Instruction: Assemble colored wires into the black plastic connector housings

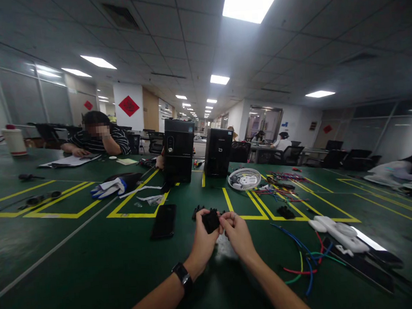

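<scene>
Clasping one small, blocky black component (210,221) in your left hand (203,238), you hold it above the dark green tabletop (76,279), partly hidden by your fingers. Your right hand (240,235) is at the component's right side; whether it pinches anything is impossible to tell. Small dark parts (197,211) behind your left hand are too blurred to count. Beyond stand two tall black computer towers (179,152), one hiding most of another person's hand (160,161). One flat black phone (164,221) lies nearby.

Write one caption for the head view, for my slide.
Left hand holds a small black part, right hand close beside it, above a green table.
</scene>
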Available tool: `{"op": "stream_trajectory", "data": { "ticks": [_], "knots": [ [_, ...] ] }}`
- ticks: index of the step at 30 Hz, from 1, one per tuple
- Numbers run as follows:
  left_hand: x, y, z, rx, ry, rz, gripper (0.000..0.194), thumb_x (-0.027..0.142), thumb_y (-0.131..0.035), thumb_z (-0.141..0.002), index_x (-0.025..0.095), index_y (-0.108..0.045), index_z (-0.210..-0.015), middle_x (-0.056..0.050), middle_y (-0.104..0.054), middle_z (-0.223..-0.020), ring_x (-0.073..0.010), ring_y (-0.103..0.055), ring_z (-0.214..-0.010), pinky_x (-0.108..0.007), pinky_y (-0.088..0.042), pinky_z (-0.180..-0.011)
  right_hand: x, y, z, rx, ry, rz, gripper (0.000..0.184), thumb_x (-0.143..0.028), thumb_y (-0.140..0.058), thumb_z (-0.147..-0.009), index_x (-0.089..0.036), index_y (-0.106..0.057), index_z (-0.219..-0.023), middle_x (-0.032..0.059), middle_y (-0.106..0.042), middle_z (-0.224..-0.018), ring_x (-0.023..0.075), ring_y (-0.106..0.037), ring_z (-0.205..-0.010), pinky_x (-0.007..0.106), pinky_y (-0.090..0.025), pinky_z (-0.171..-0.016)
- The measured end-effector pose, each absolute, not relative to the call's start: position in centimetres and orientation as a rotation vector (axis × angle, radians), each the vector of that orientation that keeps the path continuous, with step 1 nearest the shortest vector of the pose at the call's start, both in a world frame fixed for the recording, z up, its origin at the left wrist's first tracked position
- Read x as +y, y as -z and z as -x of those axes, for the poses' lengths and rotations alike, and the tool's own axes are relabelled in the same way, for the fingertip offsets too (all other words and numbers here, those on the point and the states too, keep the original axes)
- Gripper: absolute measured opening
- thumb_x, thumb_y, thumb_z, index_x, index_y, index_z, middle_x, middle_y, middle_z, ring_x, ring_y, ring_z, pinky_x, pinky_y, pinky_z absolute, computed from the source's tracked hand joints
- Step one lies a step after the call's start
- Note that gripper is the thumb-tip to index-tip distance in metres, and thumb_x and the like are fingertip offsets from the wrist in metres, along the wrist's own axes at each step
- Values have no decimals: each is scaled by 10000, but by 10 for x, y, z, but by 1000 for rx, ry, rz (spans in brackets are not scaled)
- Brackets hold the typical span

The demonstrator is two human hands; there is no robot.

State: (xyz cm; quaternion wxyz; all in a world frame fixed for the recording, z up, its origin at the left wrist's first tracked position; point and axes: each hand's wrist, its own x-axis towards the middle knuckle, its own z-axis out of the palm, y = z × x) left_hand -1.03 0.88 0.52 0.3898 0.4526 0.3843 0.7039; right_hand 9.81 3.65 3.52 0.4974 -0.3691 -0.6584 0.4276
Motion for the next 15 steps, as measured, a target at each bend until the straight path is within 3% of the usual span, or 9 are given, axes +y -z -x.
{"op": "stream_trajectory", "data": {
  "ticks": [8, 15],
  "knots": [
    [5, -6, 10, 963, -1776, -1181, 475, 163, -644, -722, 246, -384, -1110, -73, -583, -1176, -198, -565, -1099, -378, -385, -973, 35, -30, -97, -1595, -977, 897, 239, -396, -584, -799, -159, -554, -785, -5, -594, -536, 120, -513, -487, 211, -331, -463],
    [-1, -9, 14, 1050, -1694, -1433, 407, 197, -590, -776, 243, -393, -1130, -75, -544, -1216, -200, -539, -1126, -370, -388, -971, 39, -33, -107, -1561, -1267, 962, 307, -463, -599, -735, -179, -485, -728, -44, -540, -483, 55, -348, -343, 183, -242, -359]
  ]
}}
